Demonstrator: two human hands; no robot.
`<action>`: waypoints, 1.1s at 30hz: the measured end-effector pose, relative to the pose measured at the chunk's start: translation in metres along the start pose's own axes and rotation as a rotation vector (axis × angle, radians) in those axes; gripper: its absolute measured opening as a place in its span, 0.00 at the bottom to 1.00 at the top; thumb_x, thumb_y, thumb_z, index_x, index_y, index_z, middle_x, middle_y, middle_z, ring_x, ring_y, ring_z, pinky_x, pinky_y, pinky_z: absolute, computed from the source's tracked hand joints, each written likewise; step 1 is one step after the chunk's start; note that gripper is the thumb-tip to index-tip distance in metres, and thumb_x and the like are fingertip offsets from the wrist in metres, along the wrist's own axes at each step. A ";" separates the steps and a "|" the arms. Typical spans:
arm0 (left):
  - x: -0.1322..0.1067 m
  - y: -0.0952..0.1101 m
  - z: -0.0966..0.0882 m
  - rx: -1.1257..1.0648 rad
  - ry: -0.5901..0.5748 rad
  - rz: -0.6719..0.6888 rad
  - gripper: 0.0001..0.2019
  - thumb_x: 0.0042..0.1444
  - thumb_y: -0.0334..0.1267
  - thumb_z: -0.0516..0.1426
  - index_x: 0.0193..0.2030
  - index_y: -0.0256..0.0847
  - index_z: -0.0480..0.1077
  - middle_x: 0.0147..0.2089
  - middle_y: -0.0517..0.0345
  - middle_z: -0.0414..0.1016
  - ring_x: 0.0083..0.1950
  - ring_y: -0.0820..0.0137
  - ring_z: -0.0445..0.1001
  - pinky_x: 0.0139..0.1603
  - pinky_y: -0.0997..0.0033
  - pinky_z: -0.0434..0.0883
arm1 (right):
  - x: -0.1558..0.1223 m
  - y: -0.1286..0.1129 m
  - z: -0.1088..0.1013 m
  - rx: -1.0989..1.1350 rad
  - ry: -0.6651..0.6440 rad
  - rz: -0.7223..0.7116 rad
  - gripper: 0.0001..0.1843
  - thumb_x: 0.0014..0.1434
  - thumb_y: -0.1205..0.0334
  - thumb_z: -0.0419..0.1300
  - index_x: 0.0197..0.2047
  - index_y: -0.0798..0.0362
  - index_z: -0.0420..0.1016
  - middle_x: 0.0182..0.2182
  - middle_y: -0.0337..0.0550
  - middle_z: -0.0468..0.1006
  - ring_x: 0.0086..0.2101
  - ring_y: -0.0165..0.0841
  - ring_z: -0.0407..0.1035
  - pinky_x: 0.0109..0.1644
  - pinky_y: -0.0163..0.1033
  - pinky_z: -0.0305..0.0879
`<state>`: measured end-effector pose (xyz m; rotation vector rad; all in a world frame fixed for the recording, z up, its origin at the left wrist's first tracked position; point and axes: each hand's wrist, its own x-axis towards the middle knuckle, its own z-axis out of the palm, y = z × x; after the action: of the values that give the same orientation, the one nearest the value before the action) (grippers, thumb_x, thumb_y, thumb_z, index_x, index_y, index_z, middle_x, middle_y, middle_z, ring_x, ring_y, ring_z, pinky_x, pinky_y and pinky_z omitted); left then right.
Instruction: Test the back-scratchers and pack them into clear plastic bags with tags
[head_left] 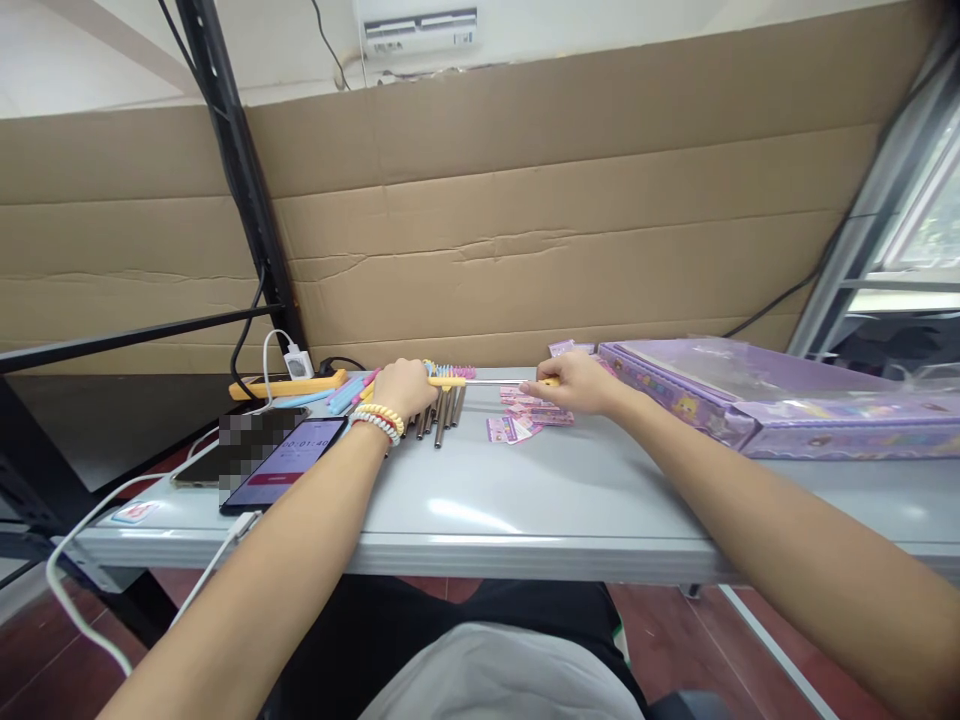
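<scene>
A thin metal rod with yellow ends point(491, 382) stretches level between my two hands above the table. My left hand point(403, 388), wearing beaded bracelets at the wrist, is closed around its left yellow end. On the right yellow end, my right hand point(574, 382) pinches with thumb and fingers. Below and beside my left hand lie several metal tubes point(448, 412), with blue, pink and yellow handles point(346, 395) further left. Small pink and purple printed cards point(536, 410) are piled just under my right hand. A pink coiled piece point(455, 371) shows behind the rod.
A large purple printed box point(750, 400) with clear plastic stands on the right of the grey table point(465, 500). Two phones lie at the left, one with a lit timer screen point(289, 465). A white charging cable point(82, 525) hangs over the left edge. Cardboard point(562, 220) lines the back.
</scene>
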<state>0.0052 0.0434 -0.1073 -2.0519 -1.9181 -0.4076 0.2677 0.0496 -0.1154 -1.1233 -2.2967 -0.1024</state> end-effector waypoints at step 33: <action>-0.016 0.032 -0.017 0.011 0.001 -0.045 0.15 0.47 0.42 0.54 0.36 0.36 0.75 0.35 0.40 0.77 0.36 0.56 0.76 0.37 0.62 0.71 | 0.003 -0.048 0.010 -0.028 0.121 0.109 0.24 0.48 0.43 0.54 0.15 0.55 0.59 0.13 0.38 0.57 0.18 0.25 0.49 0.26 0.34 0.41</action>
<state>0.0356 0.0197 -0.0992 -2.0047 -1.9645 -0.4079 0.2256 0.0240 -0.1135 -1.2203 -2.1297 -0.1564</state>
